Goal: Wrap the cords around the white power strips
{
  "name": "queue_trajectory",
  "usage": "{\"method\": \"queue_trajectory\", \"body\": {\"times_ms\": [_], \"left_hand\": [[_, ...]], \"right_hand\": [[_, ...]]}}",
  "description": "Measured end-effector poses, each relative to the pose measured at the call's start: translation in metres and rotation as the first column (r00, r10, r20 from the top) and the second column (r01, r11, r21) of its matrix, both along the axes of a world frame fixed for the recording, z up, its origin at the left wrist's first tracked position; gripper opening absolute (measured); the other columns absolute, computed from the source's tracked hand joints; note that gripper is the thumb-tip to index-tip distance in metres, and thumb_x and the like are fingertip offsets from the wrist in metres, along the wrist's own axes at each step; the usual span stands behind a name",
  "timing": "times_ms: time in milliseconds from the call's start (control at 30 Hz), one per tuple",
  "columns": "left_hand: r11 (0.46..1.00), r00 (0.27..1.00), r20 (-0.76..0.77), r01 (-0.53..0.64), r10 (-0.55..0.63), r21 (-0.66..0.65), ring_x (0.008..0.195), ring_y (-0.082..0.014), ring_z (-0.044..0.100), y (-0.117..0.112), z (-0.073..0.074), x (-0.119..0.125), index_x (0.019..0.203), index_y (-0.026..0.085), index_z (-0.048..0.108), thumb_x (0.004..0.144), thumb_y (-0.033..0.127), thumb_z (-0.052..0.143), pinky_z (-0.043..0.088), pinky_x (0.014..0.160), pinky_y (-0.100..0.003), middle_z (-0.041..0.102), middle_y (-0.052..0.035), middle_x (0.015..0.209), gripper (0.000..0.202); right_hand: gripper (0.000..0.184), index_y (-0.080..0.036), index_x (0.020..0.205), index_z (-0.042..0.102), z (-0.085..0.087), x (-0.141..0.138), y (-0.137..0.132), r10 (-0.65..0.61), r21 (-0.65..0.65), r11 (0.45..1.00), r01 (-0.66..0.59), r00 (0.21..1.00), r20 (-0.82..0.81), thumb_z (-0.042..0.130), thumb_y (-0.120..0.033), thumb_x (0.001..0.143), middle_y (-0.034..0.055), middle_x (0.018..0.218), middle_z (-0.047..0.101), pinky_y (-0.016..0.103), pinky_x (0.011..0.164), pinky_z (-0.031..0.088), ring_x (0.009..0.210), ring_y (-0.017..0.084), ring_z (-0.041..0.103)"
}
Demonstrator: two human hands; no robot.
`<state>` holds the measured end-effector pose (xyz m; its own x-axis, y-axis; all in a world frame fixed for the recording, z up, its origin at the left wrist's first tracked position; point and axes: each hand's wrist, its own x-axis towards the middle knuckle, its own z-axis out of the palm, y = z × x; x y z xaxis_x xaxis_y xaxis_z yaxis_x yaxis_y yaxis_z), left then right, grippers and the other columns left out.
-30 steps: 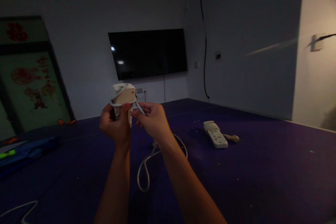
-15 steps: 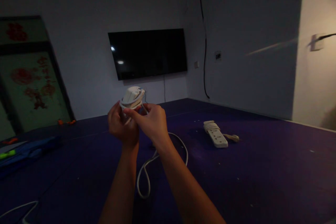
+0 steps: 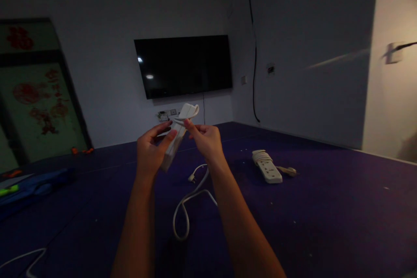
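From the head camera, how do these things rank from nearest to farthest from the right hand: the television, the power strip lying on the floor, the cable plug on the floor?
1. Cable plug: on the floor just below the right hand.
2. Power strip: on the floor, to the right.
3. Television: on the back wall, beyond the hands.

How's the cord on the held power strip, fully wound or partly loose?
Partly loose. The left hand holds the power strip; the right hand pinches its cord, which trails down in a loop onto the purple floor.
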<state>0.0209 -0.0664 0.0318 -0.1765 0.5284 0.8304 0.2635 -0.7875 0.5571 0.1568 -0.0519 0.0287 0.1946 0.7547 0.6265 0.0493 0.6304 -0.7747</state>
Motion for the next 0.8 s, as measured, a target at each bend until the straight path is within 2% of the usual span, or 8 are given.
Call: {"method": "queue_trajectory", "body": {"times_ms": [67,133,267,333,433,500,633,800], "left_hand": [[0.992,0.996,0.077,0.056,-0.047,-0.116,0.085,-0.0223,0.066,0.004,-0.001,-0.003,0.096,0.016,0.071,0.063,0.055,0.073,0.052,0.07,-0.031,0.072,-0.0114,0.094,0.052],[0.954,0.987,0.105,0.149,-0.125,-0.26,0.075,-0.0219,0.067,0.01,-0.003,-0.006,0.088,0.015,0.072,0.062,0.068,0.066,0.052,0.061,-0.029,0.073,-0.0114,0.081,0.059],[0.751,0.916,0.141,0.39,-0.375,-0.533,0.055,-0.0202,0.063,0.019,-0.009,-0.005,0.076,0.015,0.071,0.06,0.085,0.045,0.047,0.046,-0.028,0.066,-0.0104,0.06,0.077],[0.714,0.903,0.165,0.416,-0.397,-0.563,0.048,-0.0181,0.06,0.02,-0.011,-0.002,0.073,0.015,0.071,0.06,0.083,0.049,0.045,0.043,-0.027,0.064,-0.0089,0.056,0.072],[0.778,0.93,0.172,0.365,-0.324,-0.511,0.039,-0.0142,0.05,0.016,-0.01,0.004,0.066,0.016,0.069,0.061,0.076,0.058,0.038,0.037,-0.026,0.057,-0.0055,0.048,0.061],[0.827,0.947,0.152,0.321,-0.282,-0.461,0.035,-0.0121,0.043,0.012,-0.009,0.008,0.06,0.017,0.066,0.061,0.075,0.06,0.033,0.034,-0.025,0.051,-0.003,0.042,0.058],[0.902,0.969,0.147,0.24,-0.2,-0.359,0.036,-0.0102,0.041,0.008,-0.007,0.011,0.052,0.018,0.059,0.059,0.072,0.063,0.03,0.035,-0.024,0.049,-0.0008,0.043,0.055],[0.968,0.988,0.15,0.066,-0.029,-0.243,0.04,-0.0079,0.038,0.016,-0.01,0.007,0.05,0.017,0.054,0.059,0.066,0.068,0.029,0.038,-0.021,0.045,0.0029,0.044,0.052]], "right_hand": [[0.051,-0.016,0.055,0.061,0.0,0.002,0.001,0.048,-0.027,0.998,-0.048,0.999,-0.007,0.062,-0.065,0.068,-0.0046,0.042,0.038,0.024,0.042,0.021,0.041,0.007,0.029],[0.049,-0.016,0.056,0.061,0.0,0.004,0.005,0.148,-0.04,0.988,-0.149,0.988,-0.031,0.064,-0.063,0.069,-0.0045,0.043,0.039,0.024,0.042,0.021,0.042,0.007,0.029],[0.05,-0.017,0.056,0.057,-0.006,0.008,0.016,0.377,-0.029,0.925,-0.38,0.924,-0.059,0.065,-0.065,0.064,-0.0063,0.044,0.038,0.023,0.042,0.019,0.041,0.005,0.027],[0.052,-0.017,0.055,0.054,-0.009,0.011,0.021,0.465,-0.033,0.884,-0.467,0.884,-0.049,0.065,-0.068,0.062,-0.0078,0.044,0.035,0.022,0.04,0.015,0.039,0.004,0.022],[0.053,-0.016,0.059,0.057,-0.011,0.016,0.023,0.555,-0.033,0.831,-0.556,0.831,-0.027,0.066,-0.068,0.061,-0.0065,0.049,0.043,0.021,0.039,0.016,0.039,0.003,0.025],[0.053,-0.015,0.062,0.059,-0.011,0.019,0.022,0.567,-0.049,0.822,-0.567,0.823,-0.033,0.067,-0.068,0.06,-0.0032,0.056,0.053,0.02,0.038,0.02,0.04,0.003,0.033],[0.056,-0.014,0.065,0.062,-0.008,0.019,0.018,0.493,-0.139,0.859,-0.492,0.869,-0.029,0.065,-0.07,0.061,0.0028,0.061,0.064,0.019,0.038,0.031,0.041,0.005,0.044],[0.053,-0.015,0.061,0.064,-0.005,0.015,0.016,0.324,-0.245,0.92,-0.307,0.946,0.032,0.061,-0.067,0.07,0.0021,0.046,0.058,0.02,0.038,0.035,0.037,0.008,0.047]]}}
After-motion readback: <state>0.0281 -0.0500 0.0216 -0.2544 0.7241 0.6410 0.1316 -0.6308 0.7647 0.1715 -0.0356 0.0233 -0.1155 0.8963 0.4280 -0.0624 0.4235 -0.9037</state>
